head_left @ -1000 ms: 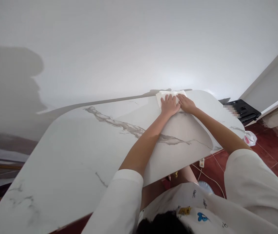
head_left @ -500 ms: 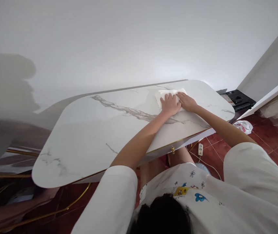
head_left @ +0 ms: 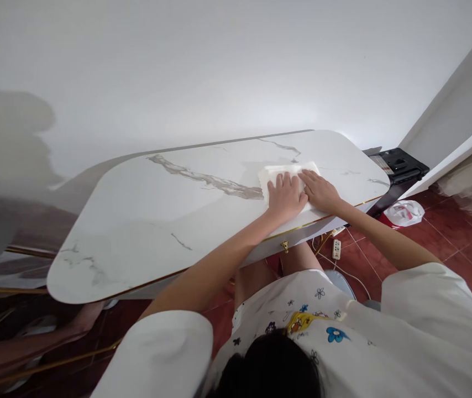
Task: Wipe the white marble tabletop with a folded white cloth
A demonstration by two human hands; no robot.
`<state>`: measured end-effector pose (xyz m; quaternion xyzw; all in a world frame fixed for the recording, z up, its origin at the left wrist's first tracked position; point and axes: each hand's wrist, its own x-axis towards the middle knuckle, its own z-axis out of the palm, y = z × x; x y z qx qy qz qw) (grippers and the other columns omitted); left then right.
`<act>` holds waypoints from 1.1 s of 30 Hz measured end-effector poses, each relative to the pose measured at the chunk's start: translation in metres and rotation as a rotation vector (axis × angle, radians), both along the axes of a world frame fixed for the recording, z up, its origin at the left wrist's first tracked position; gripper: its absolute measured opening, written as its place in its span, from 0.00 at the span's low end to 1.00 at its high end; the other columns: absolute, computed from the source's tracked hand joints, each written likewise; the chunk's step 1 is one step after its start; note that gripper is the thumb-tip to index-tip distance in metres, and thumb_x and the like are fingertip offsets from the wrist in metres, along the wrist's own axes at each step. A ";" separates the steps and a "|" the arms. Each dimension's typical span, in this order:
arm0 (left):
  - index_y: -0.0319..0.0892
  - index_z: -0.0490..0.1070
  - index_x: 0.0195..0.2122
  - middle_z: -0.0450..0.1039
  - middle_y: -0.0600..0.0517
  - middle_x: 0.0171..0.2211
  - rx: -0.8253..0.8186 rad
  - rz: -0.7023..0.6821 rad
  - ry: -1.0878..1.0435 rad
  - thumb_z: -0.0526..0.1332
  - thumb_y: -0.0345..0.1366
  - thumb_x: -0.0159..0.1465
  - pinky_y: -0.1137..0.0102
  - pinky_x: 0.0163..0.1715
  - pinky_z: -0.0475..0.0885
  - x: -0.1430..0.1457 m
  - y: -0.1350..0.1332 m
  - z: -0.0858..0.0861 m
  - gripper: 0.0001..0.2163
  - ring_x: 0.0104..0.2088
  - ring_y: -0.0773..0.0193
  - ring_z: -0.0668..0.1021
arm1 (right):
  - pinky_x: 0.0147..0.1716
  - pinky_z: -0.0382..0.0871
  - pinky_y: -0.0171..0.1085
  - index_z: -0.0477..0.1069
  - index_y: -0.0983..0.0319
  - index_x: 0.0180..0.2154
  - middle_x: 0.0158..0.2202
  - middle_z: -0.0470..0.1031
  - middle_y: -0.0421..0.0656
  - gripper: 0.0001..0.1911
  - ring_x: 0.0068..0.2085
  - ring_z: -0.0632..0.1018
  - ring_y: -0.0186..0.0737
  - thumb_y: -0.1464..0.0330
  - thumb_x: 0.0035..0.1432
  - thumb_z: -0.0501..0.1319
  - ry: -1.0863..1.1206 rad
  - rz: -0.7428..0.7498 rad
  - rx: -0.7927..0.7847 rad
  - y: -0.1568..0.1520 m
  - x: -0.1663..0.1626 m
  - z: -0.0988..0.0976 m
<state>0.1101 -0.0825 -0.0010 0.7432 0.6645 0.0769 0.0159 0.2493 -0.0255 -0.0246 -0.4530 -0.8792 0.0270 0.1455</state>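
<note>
A folded white cloth point(head_left: 272, 173) lies flat on the white, grey-veined tabletop point(head_left: 153, 215), right of its middle. My left hand point(head_left: 286, 196) presses down on the cloth with its fingers spread. Beside it, almost touching, my right hand point(head_left: 319, 190) lies flat on the cloth's right part, fingers stretched out. Both palms face down and hide much of the cloth. Below the tabletop's gold-trimmed front edge, a small gold knob point(head_left: 285, 246) shows on the table's front.
The pale wall point(head_left: 203, 66) runs along the table's back edge. A black case point(head_left: 404, 166) is beyond its right end. On the red tiled floor are a white plastic bag point(head_left: 404, 213) and a power strip point(head_left: 336, 249) with a cable. At lower left, a bare limb point(head_left: 66, 331) shows near gold bars.
Both hands have drawn the cloth towards the table's front edge, nearer to me. The view has shifted slightly, showing more of the plastic bag.
</note>
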 end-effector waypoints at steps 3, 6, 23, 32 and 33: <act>0.40 0.56 0.63 0.50 0.40 0.69 0.004 0.003 0.005 0.46 0.42 0.68 0.47 0.63 0.53 0.007 -0.018 -0.001 0.24 0.68 0.45 0.54 | 0.65 0.56 0.48 0.60 0.63 0.63 0.67 0.59 0.44 0.27 0.68 0.58 0.46 0.67 0.66 0.42 0.017 -0.003 0.018 -0.020 0.008 -0.002; 0.39 0.56 0.63 0.50 0.39 0.69 0.003 0.008 -0.011 0.46 0.41 0.67 0.47 0.63 0.53 0.018 -0.031 -0.003 0.24 0.68 0.44 0.53 | 0.66 0.56 0.47 0.60 0.63 0.64 0.67 0.58 0.44 0.27 0.68 0.58 0.45 0.66 0.67 0.42 0.031 0.001 0.020 -0.033 0.019 -0.003; 0.39 0.63 0.57 0.59 0.41 0.65 0.131 -0.034 -0.049 0.45 0.41 0.67 0.47 0.60 0.58 0.035 0.039 -0.007 0.21 0.64 0.45 0.60 | 0.62 0.62 0.48 0.64 0.65 0.60 0.64 0.65 0.49 0.25 0.65 0.64 0.47 0.69 0.66 0.43 0.025 0.000 0.129 0.038 0.038 -0.004; 0.39 0.65 0.54 0.62 0.41 0.62 0.172 0.087 -0.046 0.47 0.41 0.67 0.51 0.57 0.61 0.007 0.103 -0.010 0.19 0.62 0.47 0.63 | 0.63 0.62 0.46 0.64 0.64 0.60 0.64 0.64 0.48 0.25 0.65 0.65 0.45 0.71 0.64 0.45 0.034 0.045 0.074 0.121 -0.002 -0.006; 0.39 0.65 0.54 0.62 0.41 0.62 0.182 0.098 -0.049 0.47 0.41 0.67 0.51 0.57 0.61 0.004 0.110 -0.011 0.19 0.62 0.47 0.63 | 0.63 0.62 0.45 0.64 0.64 0.60 0.64 0.64 0.47 0.25 0.65 0.65 0.45 0.71 0.64 0.45 0.032 0.047 0.061 0.128 -0.006 -0.005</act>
